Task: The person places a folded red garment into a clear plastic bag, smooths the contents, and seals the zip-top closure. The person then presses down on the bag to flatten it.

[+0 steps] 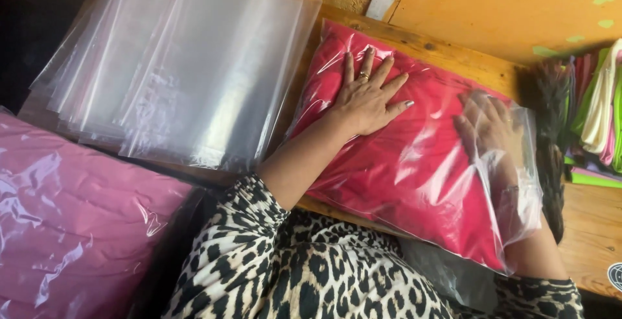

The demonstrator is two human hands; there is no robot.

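Observation:
A folded red garment point(414, 163) lies inside a clear plastic bag point(518, 215) on a wooden surface. My left hand point(368, 95) rests flat on top of the bag, fingers spread, with a ring on one finger. My right hand point(487, 131) is inside the bag's open end, lying flat on the red fabric and seen through the plastic. Neither hand grips anything.
A stack of empty clear plastic bags point(181, 66) lies at the upper left. A bagged pink garment point(71, 228) sits at the lower left. Folded colourful fabrics point(599, 118) are piled at the right edge. A dark feathery duster point(551, 105) lies beside them on the wooden table point(589, 241).

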